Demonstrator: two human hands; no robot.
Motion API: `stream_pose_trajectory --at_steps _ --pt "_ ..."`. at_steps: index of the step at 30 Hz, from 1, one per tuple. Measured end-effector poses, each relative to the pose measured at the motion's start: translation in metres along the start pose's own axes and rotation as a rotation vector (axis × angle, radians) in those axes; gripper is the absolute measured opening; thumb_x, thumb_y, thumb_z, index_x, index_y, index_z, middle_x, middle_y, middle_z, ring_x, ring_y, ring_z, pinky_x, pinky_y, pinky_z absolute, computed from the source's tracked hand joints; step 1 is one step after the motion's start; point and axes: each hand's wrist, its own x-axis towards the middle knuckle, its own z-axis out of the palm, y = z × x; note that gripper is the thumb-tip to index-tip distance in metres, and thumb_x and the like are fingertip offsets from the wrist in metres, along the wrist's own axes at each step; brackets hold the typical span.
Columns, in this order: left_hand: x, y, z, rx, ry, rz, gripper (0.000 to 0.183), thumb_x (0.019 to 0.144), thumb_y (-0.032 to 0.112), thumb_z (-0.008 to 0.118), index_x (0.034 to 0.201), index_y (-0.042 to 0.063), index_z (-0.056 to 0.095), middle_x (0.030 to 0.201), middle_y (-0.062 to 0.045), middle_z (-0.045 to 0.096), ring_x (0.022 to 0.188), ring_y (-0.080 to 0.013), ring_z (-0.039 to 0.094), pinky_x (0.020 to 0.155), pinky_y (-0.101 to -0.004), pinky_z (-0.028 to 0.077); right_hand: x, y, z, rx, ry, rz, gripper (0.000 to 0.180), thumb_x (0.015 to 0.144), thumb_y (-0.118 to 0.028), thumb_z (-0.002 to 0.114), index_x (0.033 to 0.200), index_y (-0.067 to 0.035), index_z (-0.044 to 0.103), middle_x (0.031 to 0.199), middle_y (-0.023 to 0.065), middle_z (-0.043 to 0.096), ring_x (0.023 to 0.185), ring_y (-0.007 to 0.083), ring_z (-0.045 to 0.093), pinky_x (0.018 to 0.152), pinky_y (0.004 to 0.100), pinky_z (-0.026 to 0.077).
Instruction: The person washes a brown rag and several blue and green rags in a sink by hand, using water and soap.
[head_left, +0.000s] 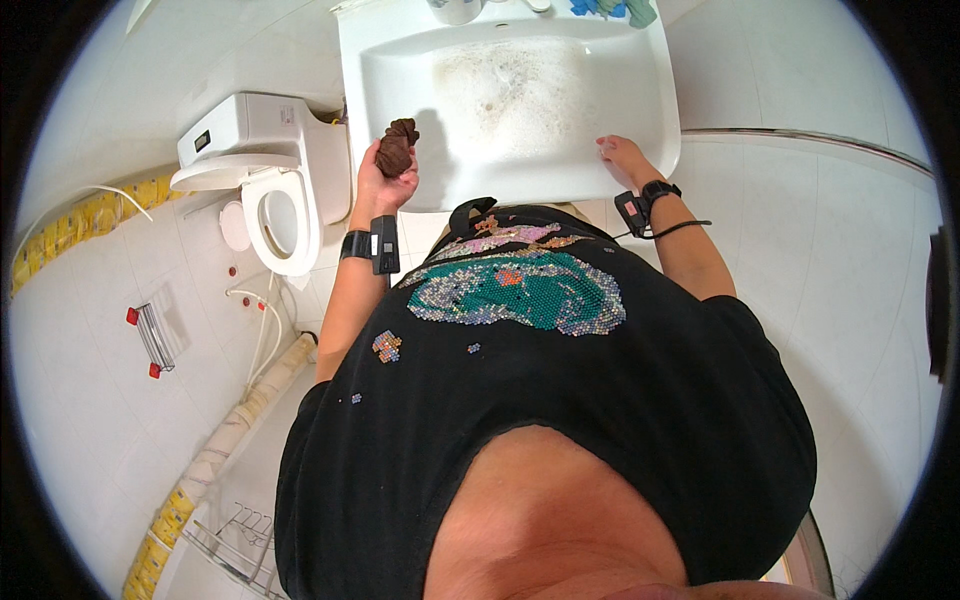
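Note:
My left hand (384, 184) grips a dark brown cloth (397, 148), twisted into a compact bundle, at the left front rim of a white washbasin (555, 176). Over the basin's right front part is my right hand (626, 159), its fingers loosely bent and no object visible in it. Its fingertips are close to the basin wall; whether they touch it I cannot tell. Foamy, slightly brownish water (510, 82) lies in the bowl and hides part of its bottom.
Blue and green cloths (619, 9) lie at the basin's back right edge, and a white container (455, 9) stands near the tap. On the left is a toilet (281, 217) with its lid raised. A wire rack (155, 337) is mounted on the tiled wall. Wrapped pipes (217, 450) run along the left.

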Motion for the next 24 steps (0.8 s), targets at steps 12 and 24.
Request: stream_pose_trajectory --at_steps 12,24 --pt "-0.003 -0.003 0.000 -0.008 0.000 -0.021 0.042 0.088 0.043 0.045 0.105 0.007 0.057 0.088 -0.008 0.059 0.068 -0.0163 0.051 0.048 -0.0240 0.029 0.000 0.015 0.005 0.047 0.015 0.004 0.033 0.075 -0.011 0.051 0.104 -0.001 0.061 0.094 0.0124 0.065 0.078 0.0196 0.061 0.072 0.0287 0.048" --pt "-0.003 -0.003 -0.001 -0.015 0.000 -0.024 0.042 0.088 0.043 0.045 0.105 0.006 0.056 0.090 -0.009 0.058 0.069 -0.0167 0.051 0.048 -0.0241 0.029 -0.005 0.001 0.005 0.094 -0.069 0.074 0.029 0.081 -0.010 0.051 0.106 0.003 0.057 0.091 0.0054 0.060 0.079 0.0130 0.057 0.075 0.0240 0.046"
